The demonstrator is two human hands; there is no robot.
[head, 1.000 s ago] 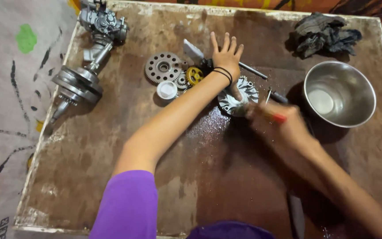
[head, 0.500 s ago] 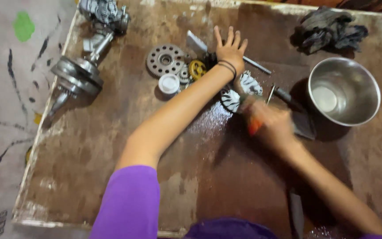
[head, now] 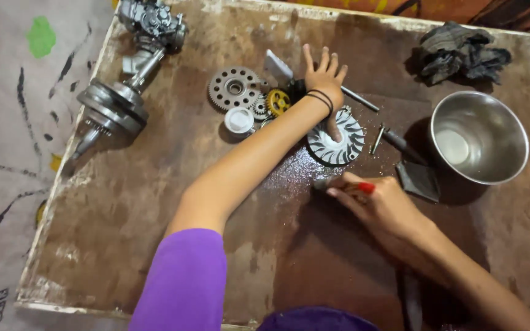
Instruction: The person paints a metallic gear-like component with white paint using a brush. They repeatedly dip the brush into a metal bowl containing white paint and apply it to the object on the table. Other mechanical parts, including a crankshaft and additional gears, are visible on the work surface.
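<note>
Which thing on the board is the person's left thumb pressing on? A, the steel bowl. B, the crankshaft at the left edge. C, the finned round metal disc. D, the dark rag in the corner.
C: the left hand lies spread on the board with its thumb down on the finned round metal disc, while the bowl, rag and crankshaft sit well away from it.

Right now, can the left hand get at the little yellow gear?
Probably yes. The left hand rests just beside the yellow gear, fingers spread and holding nothing, and nothing lies over the gear.
</note>
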